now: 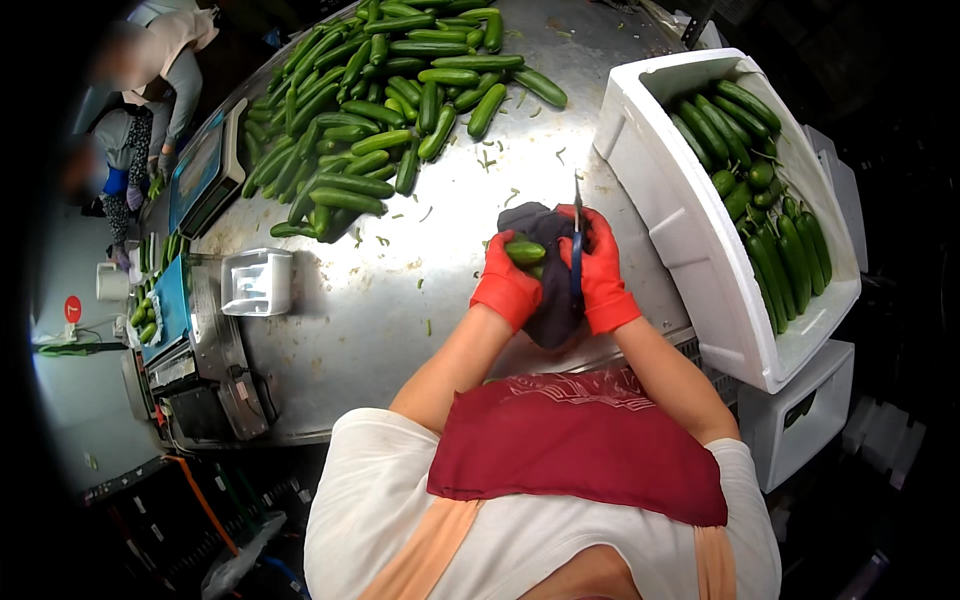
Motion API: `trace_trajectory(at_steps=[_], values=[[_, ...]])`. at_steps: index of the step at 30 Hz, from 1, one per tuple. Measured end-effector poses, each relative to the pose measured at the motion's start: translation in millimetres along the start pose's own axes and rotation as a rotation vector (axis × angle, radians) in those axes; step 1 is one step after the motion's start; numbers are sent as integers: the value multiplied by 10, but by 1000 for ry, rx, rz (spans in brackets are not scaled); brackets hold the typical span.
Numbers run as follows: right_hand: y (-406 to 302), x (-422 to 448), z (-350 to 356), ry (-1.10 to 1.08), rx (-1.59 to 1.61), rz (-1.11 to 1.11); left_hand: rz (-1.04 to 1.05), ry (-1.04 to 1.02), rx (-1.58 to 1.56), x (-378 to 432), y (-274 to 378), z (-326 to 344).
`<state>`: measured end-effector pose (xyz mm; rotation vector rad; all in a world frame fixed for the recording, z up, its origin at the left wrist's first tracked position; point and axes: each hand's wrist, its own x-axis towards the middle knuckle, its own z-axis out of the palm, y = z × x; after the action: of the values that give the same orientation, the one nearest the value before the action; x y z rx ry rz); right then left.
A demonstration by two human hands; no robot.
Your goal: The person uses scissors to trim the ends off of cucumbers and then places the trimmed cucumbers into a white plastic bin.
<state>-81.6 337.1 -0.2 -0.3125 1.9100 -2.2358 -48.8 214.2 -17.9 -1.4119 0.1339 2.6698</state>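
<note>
In a red rubber glove, my left hand (510, 281) grips a green cucumber (527, 252), with part of another just below it. My right hand (598, 270), gloved the same way, holds a blue-handled cutting tool (576, 259) with its narrow metal blade pointing away from me. Whether it is a knife or scissors I cannot tell. A dark cloth (551, 300) is bunched between both hands and hangs toward me, touching the cucumber. The hands are over the near part of a steel table (367, 300). My right fingers are partly hidden by the tool and cloth.
A large cucumber heap (360, 120) covers the table's far left, with trimmings scattered nearby. On the right, a white foam box (660, 195) holds cucumbers. A clear plastic container (257, 283) and a weighing scale (206, 172) stand left. Co-workers (161, 82) work beyond.
</note>
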Motion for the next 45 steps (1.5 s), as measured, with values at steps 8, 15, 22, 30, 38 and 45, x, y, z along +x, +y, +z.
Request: trace_trajectory(at_steps=[8, 15, 22, 30, 38, 45], values=[[-122, -75, 92, -126, -177, -235, -93, -44, -78, -166, -49, 86], [-31, -143, 54, -10, -41, -127, 37, -12, -25, -254, -59, 143], [57, -38, 48, -57, -99, -41, 104, 10, 34, -85, -86, 58], [-147, -137, -42, -151, 51, -167, 102, -51, 68, -120, -65, 50], [-85, 39, 75, -65, -164, 184, 167, 101, 75, -161, -85, 144], [131, -122, -37, -52, 8, -212, 116, -36, 123, -108, -38, 46]])
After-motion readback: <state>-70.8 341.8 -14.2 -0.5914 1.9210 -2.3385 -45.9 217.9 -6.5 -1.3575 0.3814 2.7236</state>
